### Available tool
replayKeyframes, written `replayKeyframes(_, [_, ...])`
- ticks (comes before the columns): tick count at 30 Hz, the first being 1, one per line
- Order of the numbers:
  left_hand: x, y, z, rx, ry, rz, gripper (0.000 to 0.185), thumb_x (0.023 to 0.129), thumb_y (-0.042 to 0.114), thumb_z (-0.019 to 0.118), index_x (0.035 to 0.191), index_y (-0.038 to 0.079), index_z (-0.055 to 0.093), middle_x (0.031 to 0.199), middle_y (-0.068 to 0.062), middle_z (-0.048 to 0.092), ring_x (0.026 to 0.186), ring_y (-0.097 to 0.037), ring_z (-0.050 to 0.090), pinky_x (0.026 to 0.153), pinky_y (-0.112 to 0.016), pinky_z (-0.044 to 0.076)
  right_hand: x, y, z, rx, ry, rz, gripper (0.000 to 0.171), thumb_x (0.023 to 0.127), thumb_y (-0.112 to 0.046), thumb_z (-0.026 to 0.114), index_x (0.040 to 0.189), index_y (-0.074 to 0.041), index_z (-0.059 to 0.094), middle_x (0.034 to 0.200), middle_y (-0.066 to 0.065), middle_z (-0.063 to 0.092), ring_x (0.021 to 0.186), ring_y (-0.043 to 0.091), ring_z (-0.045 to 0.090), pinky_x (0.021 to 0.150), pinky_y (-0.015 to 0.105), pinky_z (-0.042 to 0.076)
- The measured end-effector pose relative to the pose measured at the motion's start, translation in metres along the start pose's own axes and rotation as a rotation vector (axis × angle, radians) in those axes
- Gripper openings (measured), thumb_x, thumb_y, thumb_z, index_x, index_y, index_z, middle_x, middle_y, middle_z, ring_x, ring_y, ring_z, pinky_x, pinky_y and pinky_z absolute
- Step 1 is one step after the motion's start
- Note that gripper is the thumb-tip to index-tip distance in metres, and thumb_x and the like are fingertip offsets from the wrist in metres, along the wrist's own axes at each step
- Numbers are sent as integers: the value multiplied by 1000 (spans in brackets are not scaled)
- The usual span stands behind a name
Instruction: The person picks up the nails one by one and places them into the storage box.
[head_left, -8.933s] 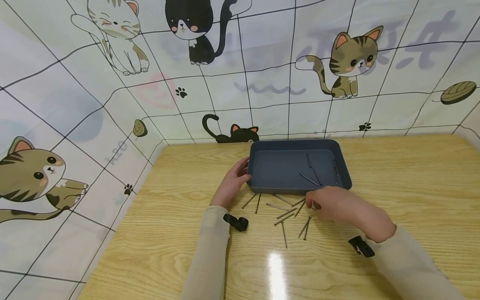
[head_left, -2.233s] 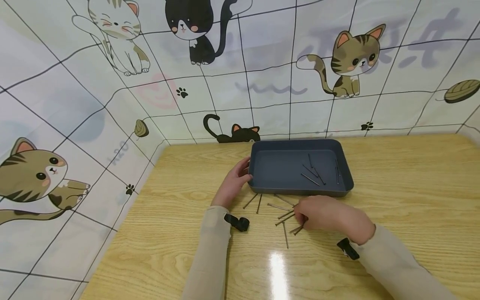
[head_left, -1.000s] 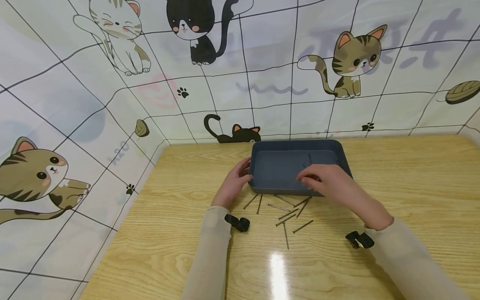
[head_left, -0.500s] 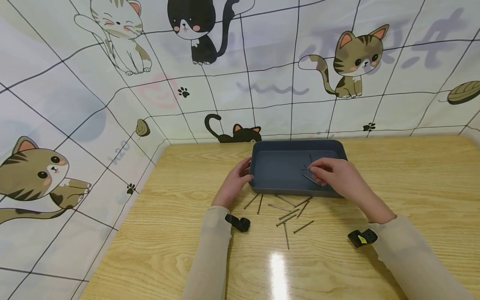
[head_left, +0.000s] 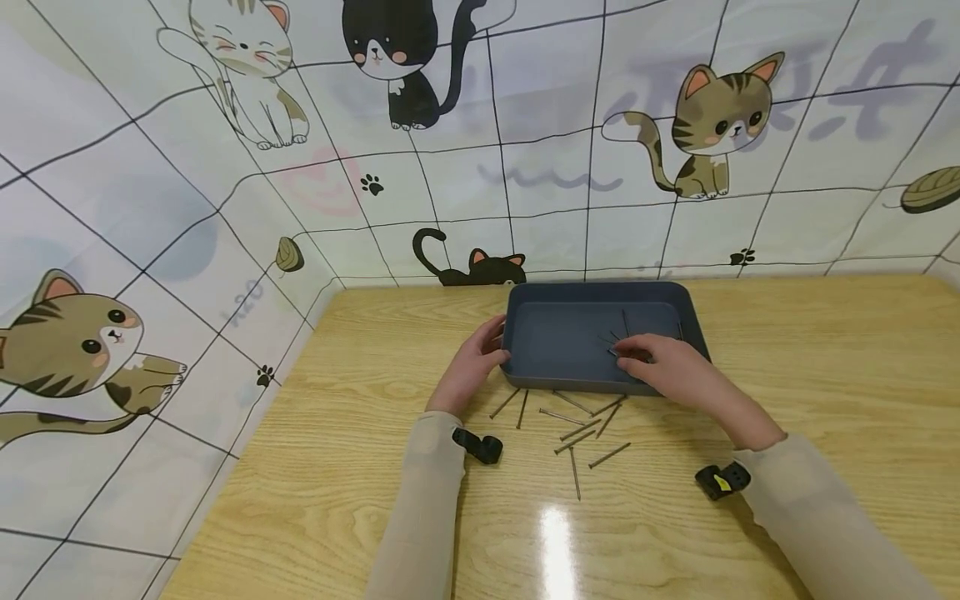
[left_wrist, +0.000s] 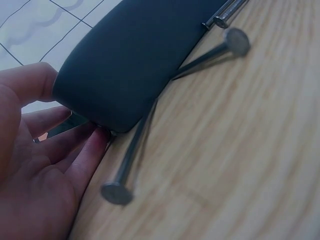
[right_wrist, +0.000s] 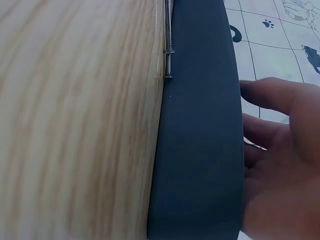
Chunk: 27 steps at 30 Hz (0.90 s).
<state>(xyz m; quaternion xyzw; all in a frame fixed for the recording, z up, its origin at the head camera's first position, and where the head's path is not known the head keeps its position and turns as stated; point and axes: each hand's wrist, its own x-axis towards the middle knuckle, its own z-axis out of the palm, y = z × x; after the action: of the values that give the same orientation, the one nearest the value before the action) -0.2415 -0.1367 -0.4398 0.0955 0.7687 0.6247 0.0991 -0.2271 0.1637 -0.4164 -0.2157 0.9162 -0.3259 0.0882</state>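
Note:
A dark blue-grey tray (head_left: 558,342) stands on the wooden table near the wall, with several nails (head_left: 626,323) in its right half. My left hand (head_left: 467,371) holds the tray's left end; in the left wrist view its fingers (left_wrist: 87,155) reach the base at the corner. My right hand (head_left: 671,367) is inside the tray over the nails, thumb and fingers apart, and it covers part of them. In the right wrist view the tray's front wall (right_wrist: 200,125) hides the fingertips. Several more nails (head_left: 575,442) lie loose in front of the tray.
The wooden table (head_left: 360,467) carries the tray and the loose nails. A white wall covering (head_left: 547,183) with cat drawings rises right behind the tray and along the left side. Several nail tips lie right at the tray's front wall.
My right hand has moved from the loose nails up into the tray, then slightly lower inside it with its fingers parted. Fewer nails lie outside. The left hand stays at the tray.

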Motion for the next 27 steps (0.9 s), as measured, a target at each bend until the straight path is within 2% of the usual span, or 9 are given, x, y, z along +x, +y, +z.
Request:
replayKeyframes(5, [-2, 3, 0, 5, -10, -13, 58, 90, 5, 47, 142, 12, 24, 143, -9, 27, 127, -25, 31, 98, -40, 32, 0, -1, 1, -29, -54, -2, 43, 92, -27, 48, 125, 2, 49, 117, 18, 53, 104, 32, 51, 79, 45, 43])
replayKeyframes(16, [-1, -1, 1, 7, 3, 0, 57, 89, 6, 48, 142, 13, 26, 143, -9, 28, 127, -25, 32, 96, -39, 34, -3, -3, 2, -50, -98, -12, 46, 93, -28, 46, 124, 6, 47, 117, 20, 48, 99, 31, 51, 76, 44, 43])
replayKeyframes(23, [-3, 3, 0, 12, 0, -1, 57, 90, 6, 47, 142, 12, 25, 143, -10, 27, 128, -26, 30, 99, -40, 31, -3, -3, 3, -70, -99, -6, 46, 94, -29, 44, 121, 8, 50, 124, 27, 39, 109, 41, 42, 83, 52, 38])
replayKeyframes(27, [-3, 4, 1, 21, 8, -7, 58, 90, 6, 48, 142, 13, 25, 143, -9, 27, 128, -24, 31, 99, -40, 31, -3, -3, 4, -88, -97, -12, 43, 94, -27, 43, 118, 7, 53, 125, 27, 38, 112, 42, 39, 85, 53, 37])
